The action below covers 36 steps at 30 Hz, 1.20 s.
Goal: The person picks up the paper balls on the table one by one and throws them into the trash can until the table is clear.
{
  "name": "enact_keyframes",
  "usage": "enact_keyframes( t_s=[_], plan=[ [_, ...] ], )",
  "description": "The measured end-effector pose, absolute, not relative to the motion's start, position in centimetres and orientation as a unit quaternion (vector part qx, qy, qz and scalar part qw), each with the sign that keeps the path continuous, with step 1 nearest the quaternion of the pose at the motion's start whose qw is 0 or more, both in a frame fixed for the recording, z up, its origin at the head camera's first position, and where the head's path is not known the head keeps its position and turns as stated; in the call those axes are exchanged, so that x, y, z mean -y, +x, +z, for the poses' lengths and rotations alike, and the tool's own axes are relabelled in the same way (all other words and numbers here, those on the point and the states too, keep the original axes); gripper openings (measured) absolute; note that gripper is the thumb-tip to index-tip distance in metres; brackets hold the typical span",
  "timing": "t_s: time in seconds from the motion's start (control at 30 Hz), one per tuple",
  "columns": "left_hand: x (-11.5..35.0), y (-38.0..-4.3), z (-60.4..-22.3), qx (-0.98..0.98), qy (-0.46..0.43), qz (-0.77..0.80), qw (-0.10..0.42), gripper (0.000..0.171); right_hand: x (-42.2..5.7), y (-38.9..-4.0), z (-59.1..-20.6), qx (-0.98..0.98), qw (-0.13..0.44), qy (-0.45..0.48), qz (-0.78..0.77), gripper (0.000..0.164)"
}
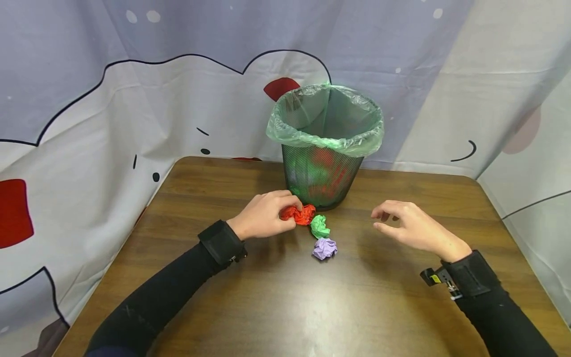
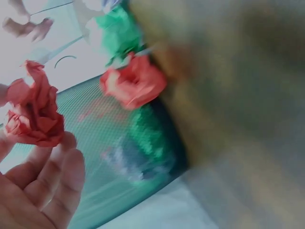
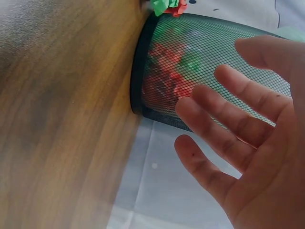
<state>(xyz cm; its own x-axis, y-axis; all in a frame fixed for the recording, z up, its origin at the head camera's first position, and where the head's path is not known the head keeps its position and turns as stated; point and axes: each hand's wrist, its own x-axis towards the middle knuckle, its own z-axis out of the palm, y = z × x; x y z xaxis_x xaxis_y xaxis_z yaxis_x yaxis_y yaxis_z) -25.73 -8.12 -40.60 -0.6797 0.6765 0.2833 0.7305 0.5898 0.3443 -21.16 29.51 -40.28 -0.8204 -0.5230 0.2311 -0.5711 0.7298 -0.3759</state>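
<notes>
My left hand (image 1: 267, 214) pinches a crumpled red paper ball (image 2: 35, 112) between thumb and fingers, low in front of the wire-mesh bin. Right beside it, at the bin's foot, lies a second red paper ball (image 1: 307, 215). A green paper ball (image 1: 319, 226) and a purple paper ball (image 1: 325, 248) follow in a row toward me. Over the table to the right of the bin, my right hand (image 1: 412, 225) holds nothing, its fingers loosely bent and apart. The mesh bin (image 1: 314, 173) wears a green plastic bag (image 1: 283, 130) folded over its rim.
Through the mesh, red and green crumpled papers (image 3: 167, 71) show inside the bin. The bin stands near the back edge of the brown wooden table (image 1: 214, 183). Behind it hangs a printed cloth (image 1: 156, 109), which also runs along the right side.
</notes>
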Motion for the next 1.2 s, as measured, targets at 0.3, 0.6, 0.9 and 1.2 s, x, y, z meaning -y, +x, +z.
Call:
enact_keyframes(
  t_s=[0.3, 0.6, 0.9, 1.2],
  plan=[
    [7.8, -26.8, -36.1, 0.858, -0.424, -0.253, 0.14, 0.02, -29.7, -21.0, -40.7, 0.931, 0.036, 0.281, 0.228, 0.013],
    [7.3, -27.5, -30.9, 0.822, -0.433, -0.288, 0.233, 0.024, -29.7, -21.0, -41.1, 0.932, 0.042, 0.283, 0.224, 0.012],
    [6.6, -28.2, -26.1, 0.806, -0.421, -0.297, 0.291, 0.025, -29.6, -21.0, -41.6, 0.929, 0.037, 0.285, 0.233, 0.014],
    [5.7, -29.5, -22.5, 0.827, -0.375, -0.299, 0.294, 0.025, -29.8, -20.7, -41.8, 0.931, 0.035, 0.279, 0.232, 0.014]
  ],
)
